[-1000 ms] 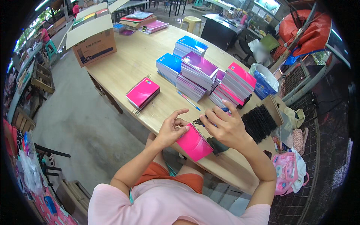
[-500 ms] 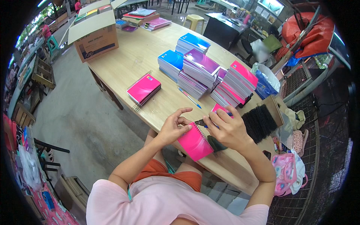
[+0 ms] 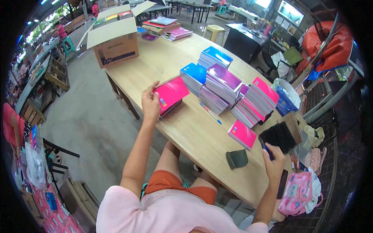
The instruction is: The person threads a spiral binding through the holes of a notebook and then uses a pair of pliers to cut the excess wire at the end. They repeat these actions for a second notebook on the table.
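Lower right: the right hand (image 3: 275, 163) has its fingers curled around a blue-handled tool (image 3: 268, 150), whose working end cannot be made out; a dark phone (image 3: 282, 185) and a pink backpack (image 3: 297, 191) lie near the wrist. Center right: a dark green block (image 3: 237, 159), a low pile of pink notebooks (image 3: 243, 134) and a bundle of black coils (image 3: 278, 138) crowd this side of the table (image 3: 186, 134). Left of center: the left hand (image 3: 150, 104) pinches a pink spiral notebook (image 3: 171, 93) by its coil edge, partly hiding the pile beneath. Center: a pen (image 3: 210, 113) lies before blue, purple and pink stacks (image 3: 223, 80), the purple overlapping the blue from view. Upper left: an open carton (image 3: 118, 50). Top: a yellow stool (image 3: 214, 32).
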Tool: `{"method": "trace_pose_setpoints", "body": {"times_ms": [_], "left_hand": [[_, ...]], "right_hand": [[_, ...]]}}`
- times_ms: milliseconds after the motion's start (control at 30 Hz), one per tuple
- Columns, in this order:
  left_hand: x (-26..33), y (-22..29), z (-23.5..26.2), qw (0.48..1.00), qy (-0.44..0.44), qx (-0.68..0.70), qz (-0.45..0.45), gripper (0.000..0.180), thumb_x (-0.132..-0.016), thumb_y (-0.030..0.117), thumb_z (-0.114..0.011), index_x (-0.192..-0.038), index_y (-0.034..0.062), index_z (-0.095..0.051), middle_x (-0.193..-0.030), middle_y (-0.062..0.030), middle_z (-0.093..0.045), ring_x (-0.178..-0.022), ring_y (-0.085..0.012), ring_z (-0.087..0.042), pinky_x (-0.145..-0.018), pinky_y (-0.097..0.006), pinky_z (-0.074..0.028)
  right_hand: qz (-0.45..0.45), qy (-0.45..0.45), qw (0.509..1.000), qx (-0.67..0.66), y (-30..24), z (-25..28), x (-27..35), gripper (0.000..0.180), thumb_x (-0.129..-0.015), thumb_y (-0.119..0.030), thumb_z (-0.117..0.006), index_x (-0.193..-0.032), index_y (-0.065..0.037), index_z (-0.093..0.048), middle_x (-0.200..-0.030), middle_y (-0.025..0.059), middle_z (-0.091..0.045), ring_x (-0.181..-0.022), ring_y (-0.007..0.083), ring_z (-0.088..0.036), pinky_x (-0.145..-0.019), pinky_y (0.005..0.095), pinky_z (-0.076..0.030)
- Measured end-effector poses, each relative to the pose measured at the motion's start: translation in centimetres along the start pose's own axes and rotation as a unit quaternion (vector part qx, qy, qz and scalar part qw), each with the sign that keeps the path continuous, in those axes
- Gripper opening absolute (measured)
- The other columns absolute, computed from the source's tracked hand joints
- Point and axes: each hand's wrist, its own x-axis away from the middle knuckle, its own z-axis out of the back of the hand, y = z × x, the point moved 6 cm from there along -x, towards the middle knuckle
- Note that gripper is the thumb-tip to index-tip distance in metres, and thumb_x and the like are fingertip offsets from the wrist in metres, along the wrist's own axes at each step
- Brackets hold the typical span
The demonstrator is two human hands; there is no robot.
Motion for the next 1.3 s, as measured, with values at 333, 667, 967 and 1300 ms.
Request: {"method": "trace_pose_setpoints", "body": {"times_ms": [333,667,967,1300], "left_hand": [[-0.2,-1.9,2.7,0.895,0.030,-0.445,-0.029,0.037,-0.088,0.013,-0.067,-0.124,0.0199,-0.072,-0.108,-0.0118,-0.061,-0.107,-0.0269,-0.059,-0.097,-0.043,-0.047],[0.3,-2.1,3.2,0.836,0.026,-0.547,-0.018,0.032,-0.087,0.026,-0.070,-0.118,0.0193,-0.074,-0.123,-0.0086,-0.056,-0.115,-0.0304,-0.055,-0.095,-0.050,-0.046],[2.4,2.2,-1.1,0.852,0.012,-0.477,-0.215,0.045,-0.085,0.020,-0.074,-0.128,0.0106,-0.065,-0.131,-0.0134,-0.056,-0.119,-0.0336,-0.056,-0.097,-0.046,-0.048],[16.7,-7.1,-26.6,0.870,-0.434,-0.230,-0.045,0.040,-0.088,0.034,-0.072,-0.095,-0.0061,-0.068,-0.102,-0.0298,-0.066,-0.100,-0.0449,-0.064,-0.085,-0.051,-0.052]], "right_hand": [[-0.213,0.073,0.956,0.189,15.5,-0.6,12.5,0.035,-0.085,-0.015,-0.073,-0.113,0.004,-0.070,-0.103,0.0208,-0.067,-0.101,0.0332,-0.063,-0.090,0.0416,-0.048],[-0.148,0.143,0.970,0.130,9.2,-5.2,12.7,0.065,-0.080,-0.017,-0.079,-0.137,0.003,-0.055,-0.145,0.0282,-0.039,-0.136,0.0438,-0.039,-0.115,0.0513,-0.031],[-0.117,0.011,0.981,0.156,6.2,-11.1,8.8,0.085,-0.074,-0.031,-0.084,-0.143,0.002,-0.047,-0.144,0.0291,-0.037,-0.132,0.0482,-0.035,-0.113,0.0557,-0.029],[-0.094,0.088,0.985,0.119,16.4,-3.4,5.0,0.047,-0.080,-0.022,-0.078,-0.119,-0.001,-0.062,-0.118,0.0171,-0.059,-0.115,0.0344,-0.054,-0.099,0.0459,-0.043]]}}
